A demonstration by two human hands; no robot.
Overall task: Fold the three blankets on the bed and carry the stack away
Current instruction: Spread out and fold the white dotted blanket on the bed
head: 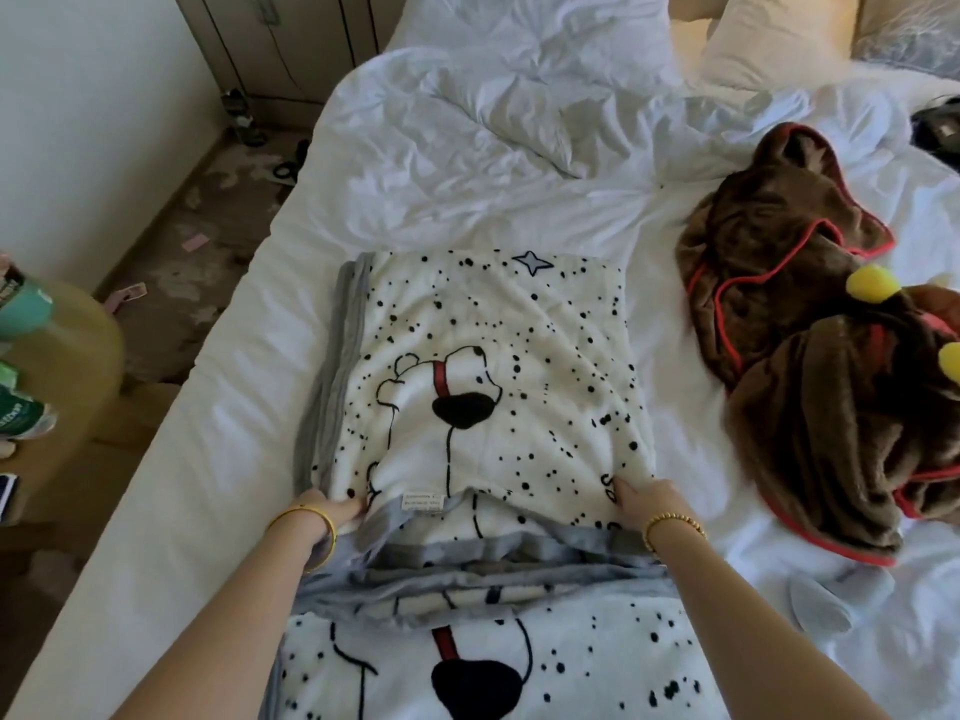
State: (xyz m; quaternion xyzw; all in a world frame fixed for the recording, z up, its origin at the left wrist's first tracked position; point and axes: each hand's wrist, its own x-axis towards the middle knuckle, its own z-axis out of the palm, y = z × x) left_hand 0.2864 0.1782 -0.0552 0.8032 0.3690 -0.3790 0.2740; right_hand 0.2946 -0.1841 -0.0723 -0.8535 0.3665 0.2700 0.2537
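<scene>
Head view
Spotted blanket: white fleece blanket with black dots, dog print and grey border (483, 387), laid flat mid-bed for folding.
Left hand (332, 511): near-left edge pinched, to square the fold.
Right hand (641, 504): near-right edge gripped likewise.
Brown blanket: red-trimmed plush (810, 324), heaped far right, judged unfolded.

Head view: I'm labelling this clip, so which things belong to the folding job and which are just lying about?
Job: spotted blanket, gripped by left hand and right hand; brown blanket.
Lying about: white duvet, pillow, bedside table.
</scene>
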